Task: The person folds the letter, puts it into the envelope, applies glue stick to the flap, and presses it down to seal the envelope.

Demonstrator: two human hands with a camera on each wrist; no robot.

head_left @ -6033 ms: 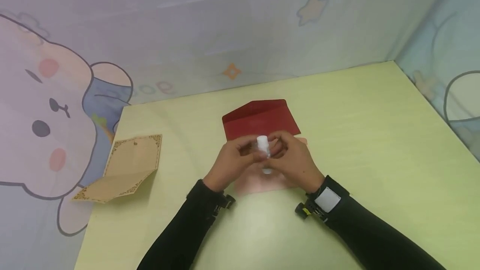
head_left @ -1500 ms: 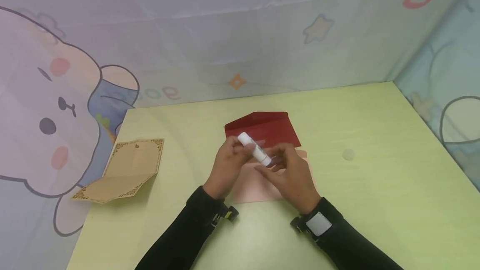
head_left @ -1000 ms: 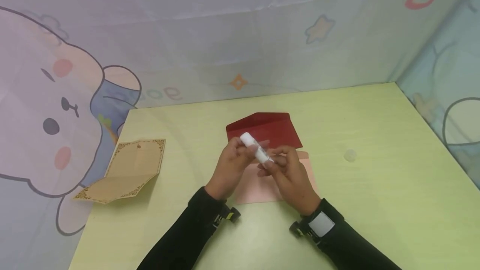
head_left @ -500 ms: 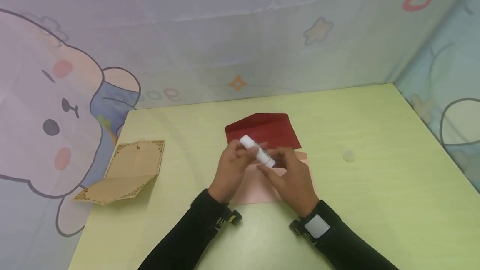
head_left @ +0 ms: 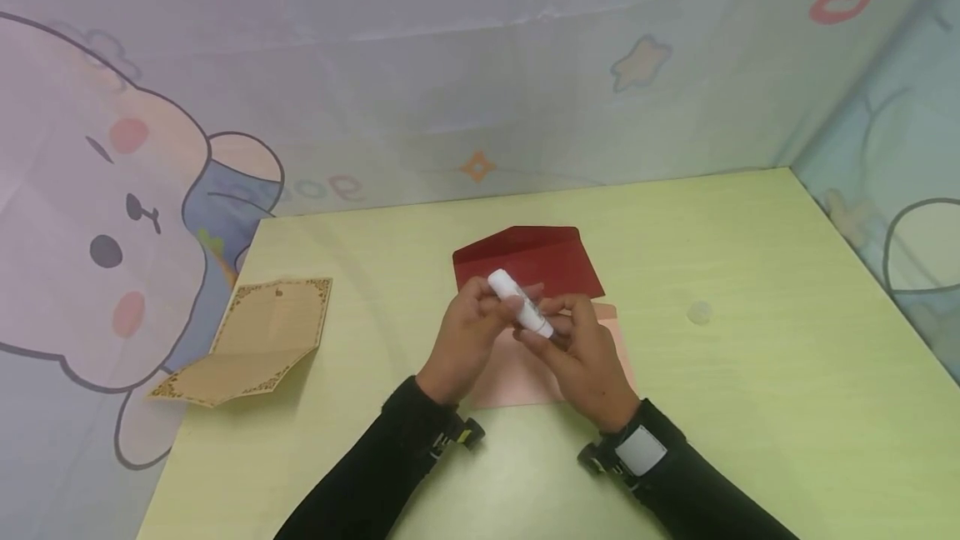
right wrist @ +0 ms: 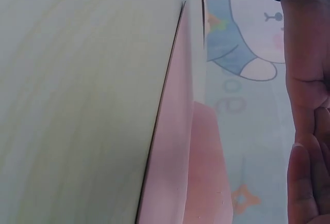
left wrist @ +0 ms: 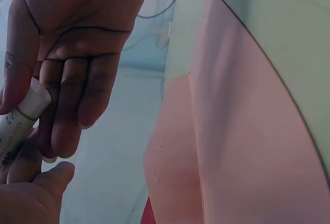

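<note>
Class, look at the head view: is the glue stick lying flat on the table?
No, the glue stick is held above the pink envelope between left hand and right hand.

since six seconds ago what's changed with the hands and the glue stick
The glue stick has tipped from upright to slanting up-left, and its cap now lies off on the table. The left hand grips the stick; the right hand pinches its lower end. The red envelope, pink sheet and tan card stayed put.

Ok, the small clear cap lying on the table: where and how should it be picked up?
Pinch the small clear round cap across its rim, coming straight down from above. It lies low and alone on the yellow-green table, on the right hand's side, with open space around it.
</note>
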